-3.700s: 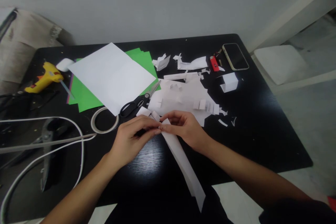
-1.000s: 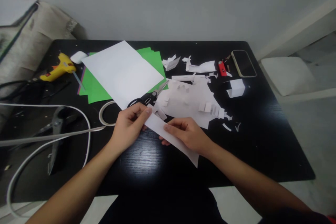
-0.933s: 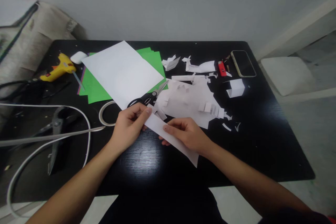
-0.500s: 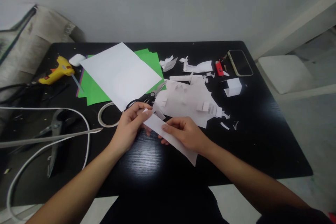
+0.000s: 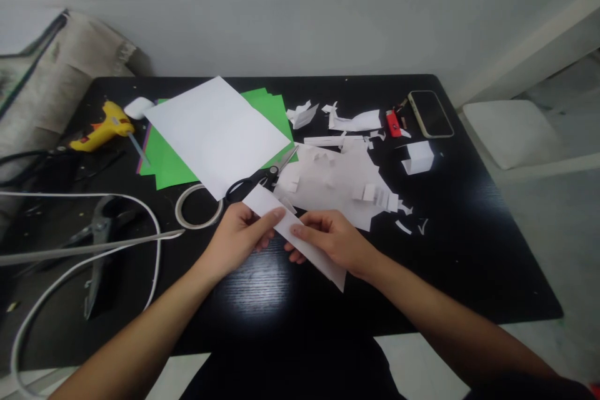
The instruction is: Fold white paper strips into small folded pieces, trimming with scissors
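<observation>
A long folded strip of white paper (image 5: 265,201) slants between my hands above the near part of the black table. My left hand (image 5: 241,232) pinches its left side, thumb on top and fingers beneath. Farther down the strip, my right hand (image 5: 335,240) grips it the same way, thumb pressed on the upper face. Just beyond my left hand lie black-handled scissors (image 5: 272,171), blades pointing away to the right. A roll of tape (image 5: 179,211) rests left of them. Past my right hand is a cut white sheet (image 5: 328,184) with paper scraps on it.
White paper (image 5: 218,131) lies over green sheets (image 5: 173,169). A yellow glue gun (image 5: 109,127), pliers (image 5: 99,244) and a white cable (image 5: 158,250) occupy the left. At right are a red lighter (image 5: 392,124), a phone (image 5: 431,114) and a folded paper piece (image 5: 419,157).
My left hand has shifted its hold along the strip, its thumb now farther from the upper end, which sticks out past the fingers. The strip has moved slightly up and left.
</observation>
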`<state>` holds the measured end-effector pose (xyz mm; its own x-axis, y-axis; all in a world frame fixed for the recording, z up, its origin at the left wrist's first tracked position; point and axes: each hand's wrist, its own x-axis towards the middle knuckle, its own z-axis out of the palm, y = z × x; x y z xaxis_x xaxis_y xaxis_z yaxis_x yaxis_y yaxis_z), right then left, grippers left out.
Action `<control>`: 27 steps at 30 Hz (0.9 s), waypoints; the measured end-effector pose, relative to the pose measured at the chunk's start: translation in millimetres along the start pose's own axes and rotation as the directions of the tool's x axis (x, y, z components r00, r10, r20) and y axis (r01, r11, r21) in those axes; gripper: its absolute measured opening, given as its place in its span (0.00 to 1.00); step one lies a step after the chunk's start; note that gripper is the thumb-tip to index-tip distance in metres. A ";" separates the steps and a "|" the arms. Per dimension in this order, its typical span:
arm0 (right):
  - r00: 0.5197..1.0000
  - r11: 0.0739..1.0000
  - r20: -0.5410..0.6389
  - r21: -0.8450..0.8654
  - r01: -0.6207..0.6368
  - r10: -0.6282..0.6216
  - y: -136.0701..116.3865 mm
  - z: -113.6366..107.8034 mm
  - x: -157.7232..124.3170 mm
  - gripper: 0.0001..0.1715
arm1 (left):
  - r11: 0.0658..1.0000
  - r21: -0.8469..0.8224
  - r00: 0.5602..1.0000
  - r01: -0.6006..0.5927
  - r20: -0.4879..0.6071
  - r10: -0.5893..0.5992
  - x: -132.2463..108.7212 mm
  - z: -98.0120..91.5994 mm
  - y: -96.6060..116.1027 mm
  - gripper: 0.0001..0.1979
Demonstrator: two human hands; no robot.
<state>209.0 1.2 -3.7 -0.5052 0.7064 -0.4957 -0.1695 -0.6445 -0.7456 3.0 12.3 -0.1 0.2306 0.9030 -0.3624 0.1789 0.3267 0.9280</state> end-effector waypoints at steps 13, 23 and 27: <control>1.000 0.999 0.017 -0.047 0.022 -0.021 2.2 -0.1 1.4 0.23 | 0.998 -0.064 0.999 -0.021 0.035 0.023 -0.2 10.9 -6.5 0.17; 0.999 1.000 0.048 0.029 -0.009 0.008 2.6 1.1 0.3 0.21 | 0.998 -0.058 0.999 0.028 0.035 -0.026 0.3 8.1 -7.3 0.16; 0.998 0.999 0.054 0.042 -0.014 0.012 2.0 1.3 0.5 0.21 | 0.997 -0.068 0.998 0.027 0.056 -0.023 -0.6 7.0 -7.5 0.16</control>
<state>207.3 -0.1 -4.8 -0.5525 0.6816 -0.4797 -0.1977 -0.6663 -0.7190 8.2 7.4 -7.4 0.2796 0.8782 -0.3881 0.1195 0.3692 0.9216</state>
